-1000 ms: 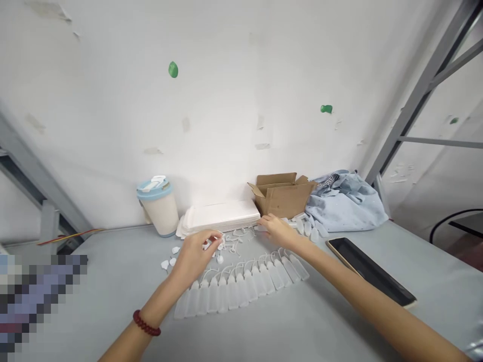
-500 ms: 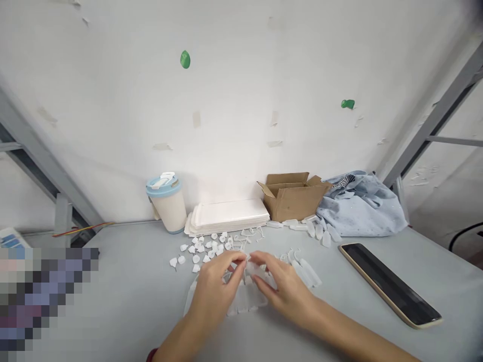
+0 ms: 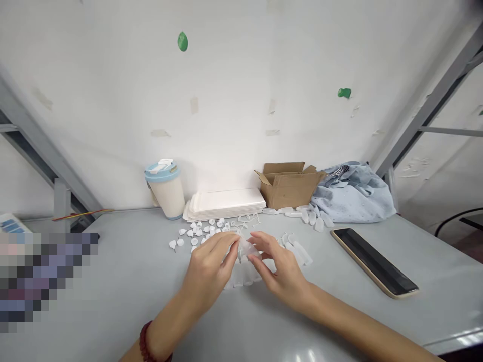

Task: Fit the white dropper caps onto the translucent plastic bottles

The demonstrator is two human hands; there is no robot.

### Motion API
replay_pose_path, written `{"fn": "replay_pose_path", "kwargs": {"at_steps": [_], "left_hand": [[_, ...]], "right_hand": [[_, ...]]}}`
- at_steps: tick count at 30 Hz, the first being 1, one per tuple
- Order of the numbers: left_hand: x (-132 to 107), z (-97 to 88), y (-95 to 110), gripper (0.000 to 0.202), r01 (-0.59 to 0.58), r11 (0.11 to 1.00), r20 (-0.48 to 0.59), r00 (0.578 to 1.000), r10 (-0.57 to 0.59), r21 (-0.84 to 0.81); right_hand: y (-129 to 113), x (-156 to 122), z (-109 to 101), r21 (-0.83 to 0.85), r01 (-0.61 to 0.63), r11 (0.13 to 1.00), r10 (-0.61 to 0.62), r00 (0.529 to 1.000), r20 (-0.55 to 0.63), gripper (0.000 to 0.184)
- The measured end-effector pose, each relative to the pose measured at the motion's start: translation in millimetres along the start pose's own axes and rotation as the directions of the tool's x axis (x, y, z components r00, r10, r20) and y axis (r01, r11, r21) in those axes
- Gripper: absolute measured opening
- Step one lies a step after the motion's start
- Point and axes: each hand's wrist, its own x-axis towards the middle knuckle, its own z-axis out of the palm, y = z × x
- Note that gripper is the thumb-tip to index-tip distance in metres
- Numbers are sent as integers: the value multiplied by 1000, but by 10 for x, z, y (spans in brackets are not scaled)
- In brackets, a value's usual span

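Observation:
Both hands meet over a row of small translucent plastic bottles (image 3: 298,250) lying side by side on the grey table (image 3: 113,296). My left hand (image 3: 209,269) pinches a small white piece at its fingertips. My right hand (image 3: 281,269) holds a small translucent bottle (image 3: 249,248) against it. The hands hide most of the row. Several small white caps (image 3: 196,234) lie scattered just beyond my left hand. A red bead bracelet (image 3: 145,344) is on my left wrist.
A lidded cup (image 3: 166,188), a stack of white trays (image 3: 224,203), an open cardboard box (image 3: 289,183) and a blue cloth (image 3: 352,193) line the wall. More loose bottles (image 3: 313,217) lie by the box. A phone (image 3: 373,261) lies at right.
Both hands drew back from the far caps and bottles and came together over the row. The right hand brought a bottle, the left a small white piece.

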Motion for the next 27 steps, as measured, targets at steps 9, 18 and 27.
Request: {"fn": "replay_pose_path", "kwargs": {"at_steps": [9, 18, 27], "left_hand": [[-33, -3, 58, 21, -128, 991, 58, 990, 125, 47], [-83, 4, 98, 36, -126, 992, 152, 980, 126, -10], [-42, -25, 164, 29, 74, 992, 136, 989, -59, -103]], "right_hand": [[22, -7, -70, -46, 108, 993, -109, 994, 2, 43], [-179, 59, -153, 435, -337, 835, 320, 940, 116, 24], [-228, 100, -176, 800, -473, 369, 444, 846, 295, 30]]}}
